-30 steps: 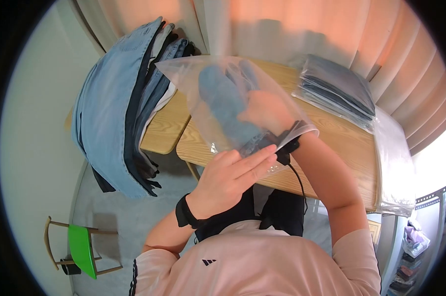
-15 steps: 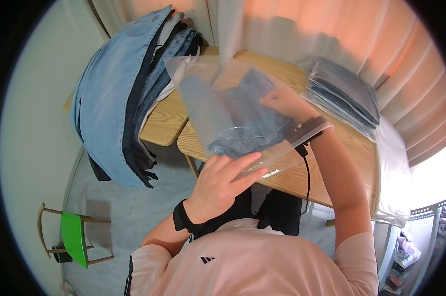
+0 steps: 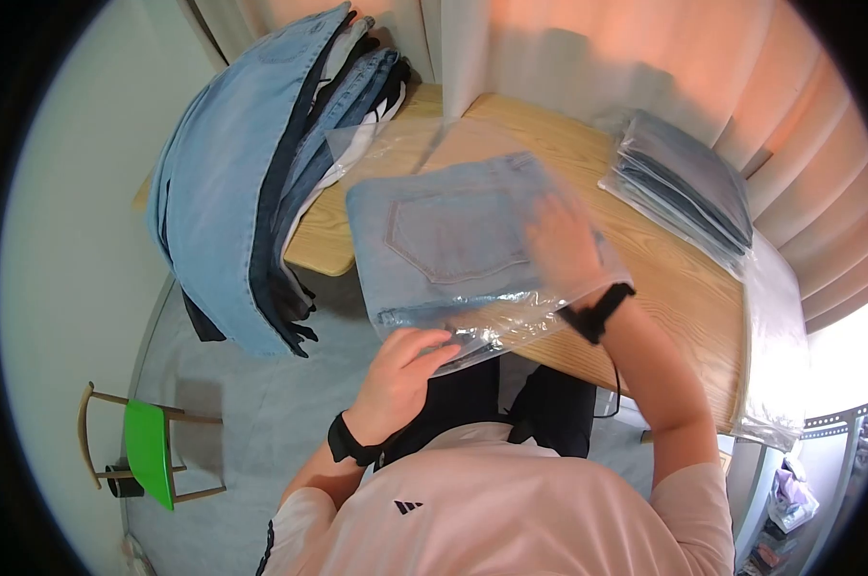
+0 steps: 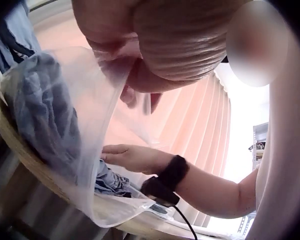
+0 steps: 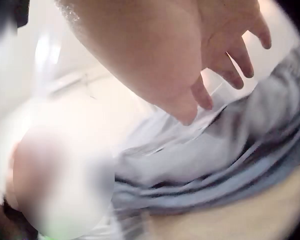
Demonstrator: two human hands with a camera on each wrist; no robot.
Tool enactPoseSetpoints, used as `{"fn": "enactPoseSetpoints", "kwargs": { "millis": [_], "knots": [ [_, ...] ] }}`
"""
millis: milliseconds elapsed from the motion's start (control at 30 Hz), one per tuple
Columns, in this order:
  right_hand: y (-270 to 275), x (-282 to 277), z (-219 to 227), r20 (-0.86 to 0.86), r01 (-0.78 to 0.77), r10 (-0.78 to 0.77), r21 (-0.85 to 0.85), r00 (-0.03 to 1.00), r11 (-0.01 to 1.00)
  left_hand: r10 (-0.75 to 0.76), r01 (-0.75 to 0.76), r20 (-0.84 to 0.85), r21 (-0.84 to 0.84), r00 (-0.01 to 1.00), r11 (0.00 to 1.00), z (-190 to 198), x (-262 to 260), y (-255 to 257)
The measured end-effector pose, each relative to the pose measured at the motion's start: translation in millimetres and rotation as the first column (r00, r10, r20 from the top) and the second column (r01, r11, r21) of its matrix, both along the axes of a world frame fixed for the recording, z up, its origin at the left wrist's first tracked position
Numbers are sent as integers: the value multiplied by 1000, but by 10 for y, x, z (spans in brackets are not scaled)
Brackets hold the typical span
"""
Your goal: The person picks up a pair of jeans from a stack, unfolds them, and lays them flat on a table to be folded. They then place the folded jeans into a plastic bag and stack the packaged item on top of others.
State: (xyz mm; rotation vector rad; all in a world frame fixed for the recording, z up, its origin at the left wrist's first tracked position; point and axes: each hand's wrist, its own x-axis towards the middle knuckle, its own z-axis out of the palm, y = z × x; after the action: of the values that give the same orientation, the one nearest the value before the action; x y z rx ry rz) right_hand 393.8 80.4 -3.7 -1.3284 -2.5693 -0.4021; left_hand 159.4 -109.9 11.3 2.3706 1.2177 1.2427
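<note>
Folded light-blue jeans lie inside a clear plastic bag, a stitched back pocket facing up in the head view. My left hand pinches the bag's near edge at the mouth, just in front of the table. The right hand reaches through the mouth, over the right side of the jeans, and is blurred there. In the right wrist view its fingers are spread and straight above the grey-blue denim folds. Seen from the left wrist, the bag's rim hangs from the left hand and stands wide around the denim.
Several jeans are stacked over the table's left end. At the back right sits a pile of bagged folded garments, with flat clear bags along the right edge. A green chair stands on the floor at left.
The jeans went from bunched up to lying flat with the pocket showing. My right hand has moved down inside the bag, while the left has shifted slightly down and left with the edge.
</note>
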Motion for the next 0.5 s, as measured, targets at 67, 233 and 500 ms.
{"fn": "enactPoseSetpoints", "kwargs": {
  "millis": [67,233,500],
  "knots": [
    [-571,-294,193,-113,-114,93,-206,989,972,-4,4,-3,-16,1000,1000,-30,-69,-38],
    [-964,-734,-9,-184,-57,12,-241,983,969,-24,24,4,-16,1000,1000,-15,-108,-133],
    [-566,-1051,-138,-181,-24,-21,-244,983,970,-44,44,84,8,996,999,-194,-124,-249]
  ]
}}
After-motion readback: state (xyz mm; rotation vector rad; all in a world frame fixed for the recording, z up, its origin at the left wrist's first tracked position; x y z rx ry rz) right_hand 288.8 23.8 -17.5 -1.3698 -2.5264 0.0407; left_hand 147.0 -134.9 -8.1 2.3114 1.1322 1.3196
